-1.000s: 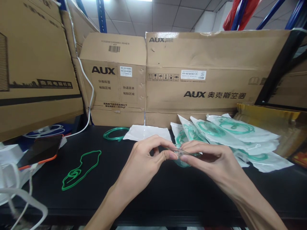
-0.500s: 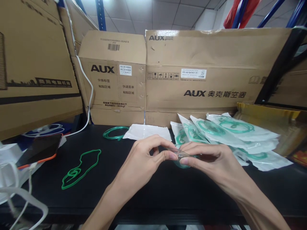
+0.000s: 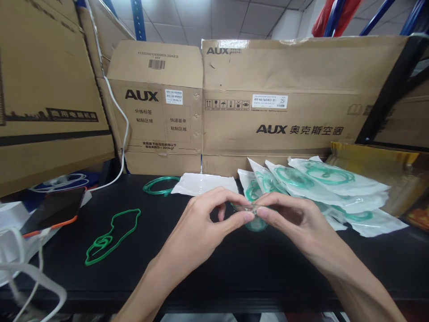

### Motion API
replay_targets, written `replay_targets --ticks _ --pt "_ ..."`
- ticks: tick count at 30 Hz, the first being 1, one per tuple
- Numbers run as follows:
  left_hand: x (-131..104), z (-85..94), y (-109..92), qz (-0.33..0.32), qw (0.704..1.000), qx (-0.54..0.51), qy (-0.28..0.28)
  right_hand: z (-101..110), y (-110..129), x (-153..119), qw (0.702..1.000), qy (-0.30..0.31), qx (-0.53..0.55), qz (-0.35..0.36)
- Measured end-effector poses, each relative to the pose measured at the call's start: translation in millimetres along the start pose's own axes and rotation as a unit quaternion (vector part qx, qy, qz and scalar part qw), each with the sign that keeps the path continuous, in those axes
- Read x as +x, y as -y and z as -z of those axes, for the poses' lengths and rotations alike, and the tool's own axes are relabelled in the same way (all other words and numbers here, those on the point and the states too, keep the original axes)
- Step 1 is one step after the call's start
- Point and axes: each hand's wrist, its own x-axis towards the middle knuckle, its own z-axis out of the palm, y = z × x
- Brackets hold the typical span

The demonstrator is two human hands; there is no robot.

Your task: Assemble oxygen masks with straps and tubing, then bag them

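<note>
My left hand (image 3: pixel 214 219) and my right hand (image 3: pixel 290 219) meet over the black table, both closed in a pinch. Between their thumbs and fingers is a thin, clear plastic piece with a rounded, green-tinted part (image 3: pixel 257 224) hanging below; it looks like an oxygen mask, but the fingers cover most of it. Behind my left hand lies a flat white pouch (image 3: pixel 204 184), next to a coil of green tubing (image 3: pixel 157 185). A loose green elastic strap (image 3: pixel 129 230) rests on the table to the left.
Several clear-and-white pouches (image 3: pixel 335 179) with green tubing inside are piled at the right. A phone (image 3: pixel 62 208) with an orange edge and white cables (image 3: pixel 36 273) occupy the left. Cardboard boxes (image 3: pixel 278 112) wall off the back of the black table (image 3: pixel 201 286).
My fingertips have shifted along the clear plastic piece, and both thumbs are now closer together. The piece has turned more level. The other things stay in place.
</note>
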Motion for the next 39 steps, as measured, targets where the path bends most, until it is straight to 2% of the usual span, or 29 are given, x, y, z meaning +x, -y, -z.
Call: replay_targets --ticks 6,11,16,27,34,39 --pt "3 2.0 -1 -0.043 0.992 -0.115 0.007 -9 -1 -2 0.985 -0.047 0.167 0.012" --pt "2 4.9 0 -0.034 0.989 -0.143 0.031 -17 -1 0 0.968 -0.028 0.249 0.017" --pt "2 5.5 -1 -0.034 0.987 -0.153 0.043 -20 -1 1 0.959 -0.028 0.282 0.017" --pt "2 10.1 -1 0.005 0.984 -0.159 0.081 -20 -2 1 0.96 -0.027 0.278 -0.011" --pt "3 5.6 -2 0.017 0.962 -0.258 0.085 -29 0 4 0.934 -0.012 0.356 -0.035" --pt "4 3.5 0 0.045 0.933 -0.343 0.095 -32 0 4 0.935 -0.01 0.352 -0.028"
